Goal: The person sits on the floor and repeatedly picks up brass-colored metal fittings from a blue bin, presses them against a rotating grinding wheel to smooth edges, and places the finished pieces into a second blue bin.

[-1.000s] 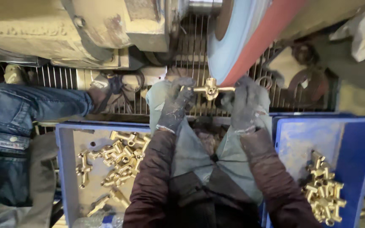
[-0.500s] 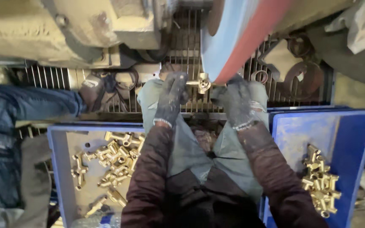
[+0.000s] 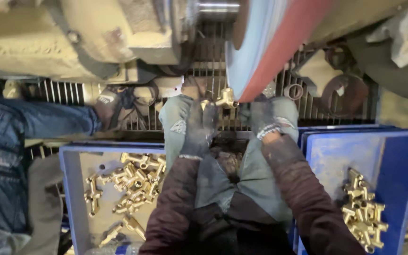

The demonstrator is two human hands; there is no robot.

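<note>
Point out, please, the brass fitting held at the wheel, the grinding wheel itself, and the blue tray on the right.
brass fitting (image 3: 226,98): head view, on its middle body.
grinding wheel (image 3: 279,42): head view, on its red rim.
blue tray (image 3: 404,189): head view, on its right inner wall.

The head camera looks steeply down, close over the lap, facing the grinding wheel (image 3: 270,45) ahead.

Your gloved left hand (image 3: 199,125) and right hand (image 3: 266,118) press a small brass T-shaped fitting (image 3: 225,99) against the large red-rimmed grinding wheel (image 3: 270,47), just below its edge.
</note>
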